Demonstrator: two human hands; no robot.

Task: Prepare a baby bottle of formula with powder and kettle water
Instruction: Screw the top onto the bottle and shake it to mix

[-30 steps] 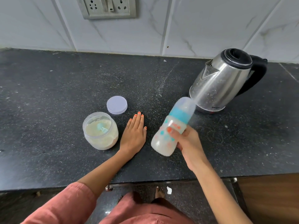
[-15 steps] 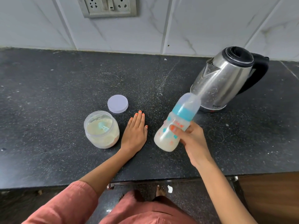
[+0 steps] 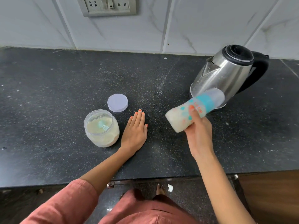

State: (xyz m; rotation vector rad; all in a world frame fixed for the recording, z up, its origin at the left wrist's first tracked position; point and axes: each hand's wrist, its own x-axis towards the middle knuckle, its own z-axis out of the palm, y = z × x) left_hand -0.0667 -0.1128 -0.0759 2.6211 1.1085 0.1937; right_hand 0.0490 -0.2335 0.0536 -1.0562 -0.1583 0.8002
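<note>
The fingers (image 3: 194,116) of the right hand (image 3: 199,135) are curled round a clear plastic baby bottle (image 3: 177,119) printed with small teal and orange figures. It is gripped at its middle, above the black speckled stone counter (image 3: 48,97). The baby bottle is held strongly tilted, with its bottom toward the left and its teal collar and clear domed cap toward the right. A milky white liquid is seen inside it; the exact level is hidden by blur. The cap is seen in front of the base of a rounded stainless-steel kettle (image 3: 226,73) with a black lid and black handle, which stands upright at the back right. Whether the two touch cannot be told.

The fingers (image 3: 138,118) of the left hand (image 3: 135,131) are laid straight and flat on the counter, and nothing is held by them. Just beside this hand, on its left, a short clear plastic jar (image 3: 101,136) stands open. It is filled nearly to the shoulder with pale cream powder, and a small teal scoop (image 3: 103,125) is lying in the powder. A round lilac plastic lid (image 3: 117,102) is laid flat on the counter just behind the jar.
</note>
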